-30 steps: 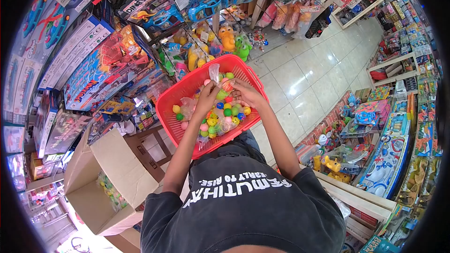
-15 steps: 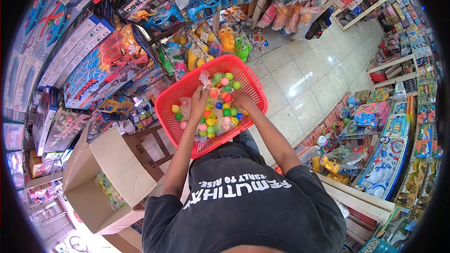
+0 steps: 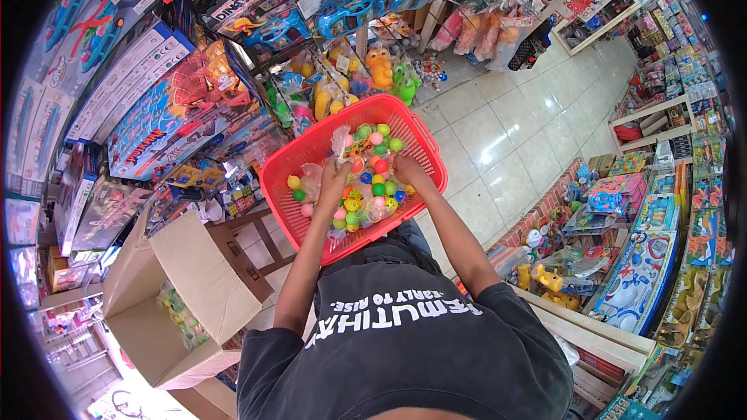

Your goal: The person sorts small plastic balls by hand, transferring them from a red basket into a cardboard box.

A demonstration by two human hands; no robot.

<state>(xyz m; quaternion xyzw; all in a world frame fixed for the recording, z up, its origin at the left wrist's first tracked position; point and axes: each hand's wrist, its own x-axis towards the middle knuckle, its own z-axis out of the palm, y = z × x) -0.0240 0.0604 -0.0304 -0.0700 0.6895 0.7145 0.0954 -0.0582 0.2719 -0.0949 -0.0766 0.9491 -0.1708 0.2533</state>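
A red plastic basket (image 3: 433, 157) rests at my lap, with small colored balls (image 3: 379, 189) and clear plastic wrapping inside. My left hand (image 3: 334, 179) is over the basket's left half, its fingers closed on a clear plastic bag (image 3: 340, 138). At the right inner side of the basket is my right hand (image 3: 408, 172), fingers bent inward among the balls; its fingertips are partly hidden, and what they hold, if anything, is too small to tell.
An open cardboard box (image 3: 206, 280) with packed balls stands at the lower left. Boxed toys (image 3: 171, 109) are stacked on the left, hanging toy packs (image 3: 342, 8) ahead. Tiled floor (image 3: 506, 132) and shelves of toys (image 3: 638, 264) lie to the right.
The basket and both hands appear slightly shifted right and down in the view. My right hand has moved a little, and its fingers show more bent.
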